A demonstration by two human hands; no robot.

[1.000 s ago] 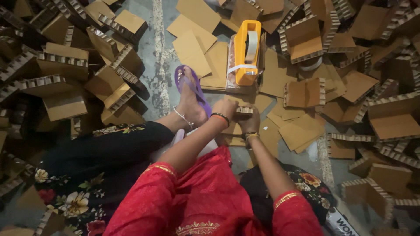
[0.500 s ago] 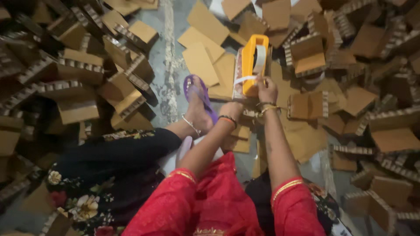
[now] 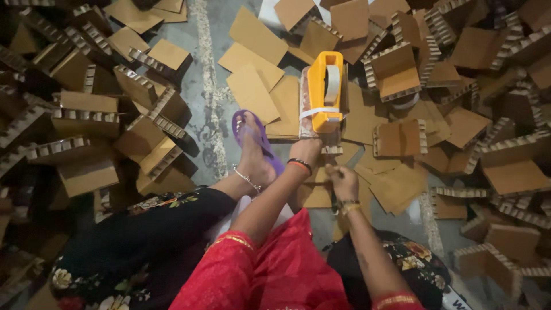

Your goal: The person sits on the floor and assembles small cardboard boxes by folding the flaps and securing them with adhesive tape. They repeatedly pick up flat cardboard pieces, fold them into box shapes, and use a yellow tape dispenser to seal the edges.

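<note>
A yellow tape dispenser [image 3: 324, 92] stands on a stack of flat cardboard sheets [image 3: 285, 109] in front of me. My left hand [image 3: 307, 151] reaches to the dispenser's near end and grips the honeycomb cardboard strip [image 3: 303, 106] beside it. My right hand [image 3: 343, 181] hovers a little nearer to me, over loose cardboard pieces [image 3: 390, 183], with its fingers curled in a pinch. Whether anything is in that pinch is not visible. My foot in a purple sandal [image 3: 252, 140] rests just left of the stack.
Piles of folded honeycomb cardboard boxes [image 3: 103, 120] fill the left side, and more [image 3: 499, 149] fill the right. Flat sheets [image 3: 252, 63] lie at the back. A strip of bare grey floor [image 3: 209, 97] runs between the left pile and my foot.
My right hand has come off the tape dispenser and drawn back toward me. My left hand has moved up to the dispenser's near end. The view has shifted slightly.
</note>
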